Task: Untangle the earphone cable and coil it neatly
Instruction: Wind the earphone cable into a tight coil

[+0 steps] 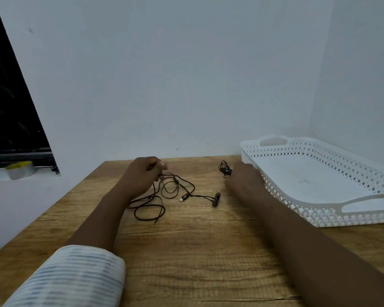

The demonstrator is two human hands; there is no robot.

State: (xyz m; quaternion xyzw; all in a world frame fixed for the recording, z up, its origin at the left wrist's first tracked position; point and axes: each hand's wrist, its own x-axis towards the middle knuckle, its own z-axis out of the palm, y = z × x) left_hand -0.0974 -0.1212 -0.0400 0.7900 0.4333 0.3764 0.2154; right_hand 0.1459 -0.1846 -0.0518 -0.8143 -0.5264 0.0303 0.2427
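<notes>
A dark tangled earphone cable point(167, 191) lies in loose loops on the wooden table point(186, 251). Its inline remote point(184, 197) and earbuds point(216, 199) sit at the right end of the tangle. My left hand point(142, 176) holds the upper part of this cable, fingers curled round a strand. A second, small black bundled earphone point(225, 169) lies farther back. My right hand point(244, 180) is beside that bundle, fingertips at it; whether it grips the bundle is hidden by the back of the hand.
A white perforated plastic tray point(275, 191) with handles stands at the right, against the wall corner. A roll of tape point(20, 171) sits on the window ledge at the far left. White walls close the table's back and right sides.
</notes>
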